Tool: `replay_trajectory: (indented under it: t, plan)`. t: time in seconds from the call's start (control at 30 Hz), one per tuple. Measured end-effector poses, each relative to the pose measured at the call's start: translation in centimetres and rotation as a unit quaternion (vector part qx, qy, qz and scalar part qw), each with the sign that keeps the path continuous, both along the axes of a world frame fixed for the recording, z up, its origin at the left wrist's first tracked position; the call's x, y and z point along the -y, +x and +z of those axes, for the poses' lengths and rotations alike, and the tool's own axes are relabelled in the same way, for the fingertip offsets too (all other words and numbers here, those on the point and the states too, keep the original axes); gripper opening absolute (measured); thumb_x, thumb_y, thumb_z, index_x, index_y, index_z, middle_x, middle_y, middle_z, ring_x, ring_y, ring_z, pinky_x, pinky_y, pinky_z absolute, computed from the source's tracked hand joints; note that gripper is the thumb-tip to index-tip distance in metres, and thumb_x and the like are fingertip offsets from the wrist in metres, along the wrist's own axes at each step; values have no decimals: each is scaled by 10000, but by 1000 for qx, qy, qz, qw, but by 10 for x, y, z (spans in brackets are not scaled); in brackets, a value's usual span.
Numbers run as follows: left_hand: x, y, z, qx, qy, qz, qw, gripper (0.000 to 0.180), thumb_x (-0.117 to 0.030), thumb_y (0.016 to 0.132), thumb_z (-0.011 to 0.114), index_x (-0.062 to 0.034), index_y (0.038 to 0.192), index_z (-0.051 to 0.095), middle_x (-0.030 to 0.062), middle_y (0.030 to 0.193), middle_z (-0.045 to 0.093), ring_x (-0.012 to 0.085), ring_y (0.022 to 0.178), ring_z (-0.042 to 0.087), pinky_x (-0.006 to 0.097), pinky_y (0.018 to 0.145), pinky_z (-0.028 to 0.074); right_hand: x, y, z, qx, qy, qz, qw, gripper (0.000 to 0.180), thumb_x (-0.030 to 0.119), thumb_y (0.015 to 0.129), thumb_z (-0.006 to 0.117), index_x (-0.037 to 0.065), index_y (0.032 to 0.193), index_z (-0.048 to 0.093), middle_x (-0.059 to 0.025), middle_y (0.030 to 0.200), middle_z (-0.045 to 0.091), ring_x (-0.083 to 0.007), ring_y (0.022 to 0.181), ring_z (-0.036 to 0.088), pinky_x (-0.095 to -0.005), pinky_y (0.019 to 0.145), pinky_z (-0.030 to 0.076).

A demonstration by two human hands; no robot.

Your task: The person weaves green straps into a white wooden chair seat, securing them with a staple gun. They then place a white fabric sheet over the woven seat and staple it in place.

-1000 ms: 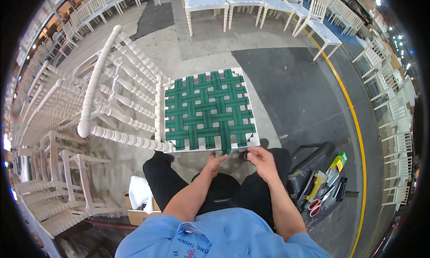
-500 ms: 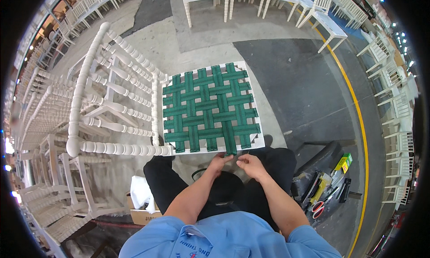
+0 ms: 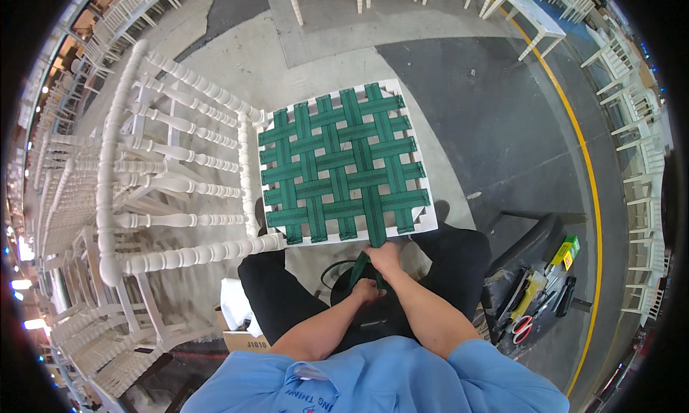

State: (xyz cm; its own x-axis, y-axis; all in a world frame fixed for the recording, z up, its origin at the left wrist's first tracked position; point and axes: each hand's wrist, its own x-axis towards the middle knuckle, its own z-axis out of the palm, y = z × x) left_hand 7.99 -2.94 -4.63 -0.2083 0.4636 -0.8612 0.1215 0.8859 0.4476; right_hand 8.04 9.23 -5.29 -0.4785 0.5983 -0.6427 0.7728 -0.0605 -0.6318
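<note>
At my far left, other white chairs (image 3: 108,341) crowd together, and the spindled back (image 3: 183,155) of the chair I face rises just this side of them. A cardboard box (image 3: 245,341) sits beside my left leg. The seat frame (image 3: 425,220) is in front of my knees, its green webbing (image 3: 337,160) laced over and under. Low between my legs, my left hand (image 3: 366,291) curls, fingers closed on the green strap (image 3: 377,230). Slightly higher and right, just below the seat's near edge, my right hand (image 3: 386,259) clamps the same strap. Beyond my right leg lie red-handled scissors (image 3: 522,330) and a green-and-yellow box (image 3: 567,252).
</note>
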Motion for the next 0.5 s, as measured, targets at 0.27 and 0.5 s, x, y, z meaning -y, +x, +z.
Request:
replay_trajectory:
  t: [0.27, 0.5]
  plan:
    - [-5, -34, -3, 257, 31, 516, 817, 388, -422, 1033, 656, -48, 1122, 710, 89, 941, 758, 233, 834, 711, 399, 722, 585, -13, -7, -73, 119, 62, 261, 956, 479, 442, 940, 655, 3, 1105, 755, -313, 1232, 710, -472, 1194, 673, -520, 1016, 537]
    - [-44, -68, -37, 598, 150, 630, 473, 345, -414, 1067, 549, -129, 1204, 688, 73, 1093, 754, 246, 913, 705, 372, 753, 576, -33, -23, -111, 188, 85, 339, 918, 499, 434, 913, 698, 5, 1165, 731, -301, 1261, 704, -464, 1216, 662, -512, 1037, 527]
